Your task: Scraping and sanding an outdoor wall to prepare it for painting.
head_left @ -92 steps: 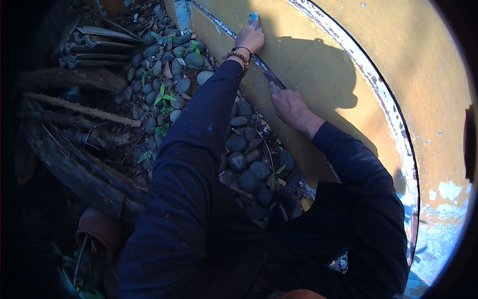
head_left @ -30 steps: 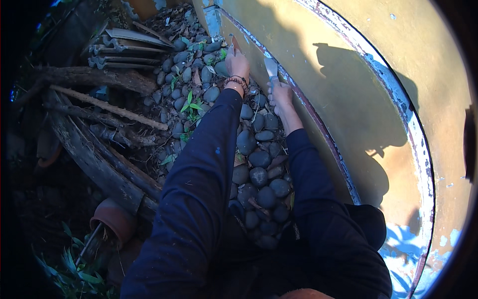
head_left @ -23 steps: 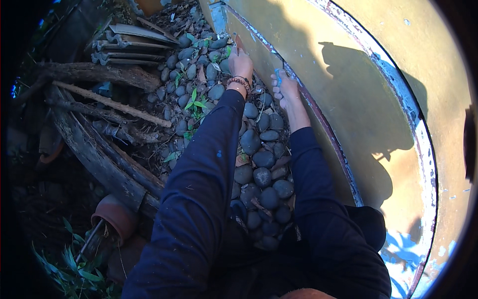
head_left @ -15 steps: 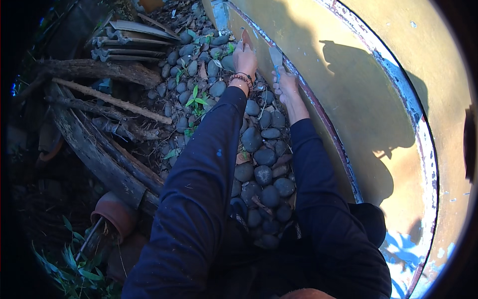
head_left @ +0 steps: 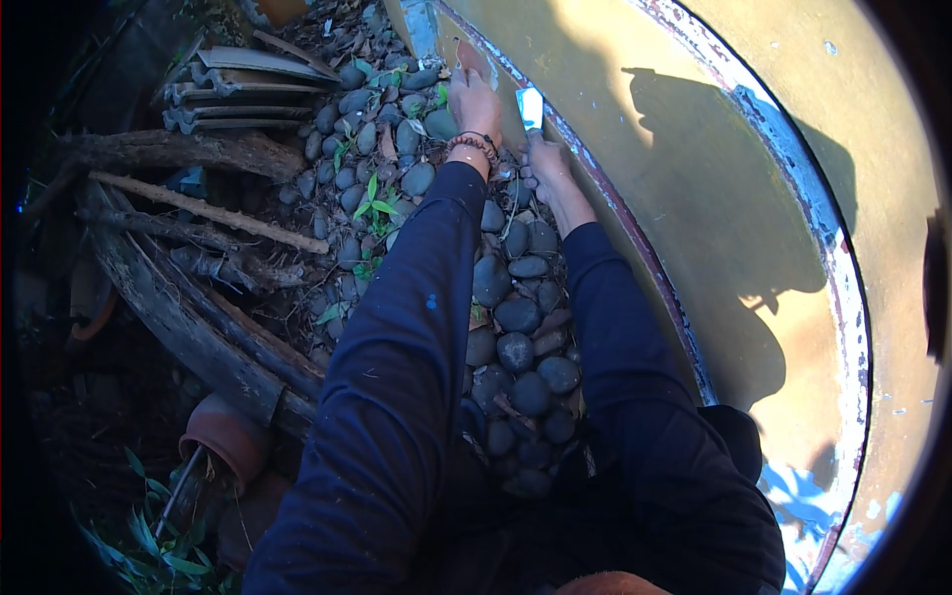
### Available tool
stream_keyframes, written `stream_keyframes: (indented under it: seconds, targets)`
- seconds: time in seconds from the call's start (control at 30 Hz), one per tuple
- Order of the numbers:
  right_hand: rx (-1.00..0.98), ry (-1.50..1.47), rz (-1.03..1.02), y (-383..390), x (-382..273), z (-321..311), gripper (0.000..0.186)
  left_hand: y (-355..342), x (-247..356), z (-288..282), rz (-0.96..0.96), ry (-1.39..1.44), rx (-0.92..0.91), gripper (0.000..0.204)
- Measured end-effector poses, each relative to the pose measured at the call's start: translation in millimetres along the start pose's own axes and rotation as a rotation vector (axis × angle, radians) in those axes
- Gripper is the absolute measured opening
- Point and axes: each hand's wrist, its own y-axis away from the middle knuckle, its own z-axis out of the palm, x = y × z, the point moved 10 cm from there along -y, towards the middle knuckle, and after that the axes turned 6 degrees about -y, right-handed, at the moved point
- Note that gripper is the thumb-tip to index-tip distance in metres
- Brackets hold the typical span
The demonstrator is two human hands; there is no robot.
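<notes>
My left hand [head_left: 474, 107] is closed at the far end of the stones, beside the low wall's base. A thin, flat reddish-brown piece [head_left: 469, 57] sticks out past its fingers; I cannot make out its kind. To its right, my right hand [head_left: 546, 164] grips a putty knife [head_left: 531, 109]. The knife's flat blade shines brightly in the sun and points away from me, next to the wall's peeling lower trim [head_left: 583, 149]. My fingers hide most of its handle.
Smooth grey stones [head_left: 517, 315] with small green plants lie between my arms and to the left. Further left are stacked corrugated sheets [head_left: 253, 89], branches [head_left: 188, 147], weathered planks [head_left: 188, 297] and a clay pot [head_left: 226, 436]. The curved yellow wall [head_left: 694, 218] borders the right.
Both hands have shifted slightly left in the picture, along with the stones and sheets. The putty knife's blade has turned and now catches the sunlight.
</notes>
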Motion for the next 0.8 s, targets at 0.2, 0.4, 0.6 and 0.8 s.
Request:
stream_keyframes:
  seconds: [0.2,0.4,0.6,0.8]
  targets:
    - [0.321,1.183,-0.529,40.8,-59.2,11.7,0.029,-1.3,11.3,-15.3,-0.002,0.008,-0.003,0.038]
    - [0.35,1.473,-0.879,62.1,-108.7,44.2,0.038,0.4,31.9,-51.5,0.069,-0.117,0.033,0.039]
    - [0.17,1.696,-1.0,36.9,-122.4,81.0,0.031,3.1,31.4,-59.2,0.025,-0.074,0.061,0.039]
    - [0.235,1.763,-0.969,44.2,-106.9,88.8,0.022,-1.2,38.1,-54.2,0.07,-0.205,0.059,0.042]
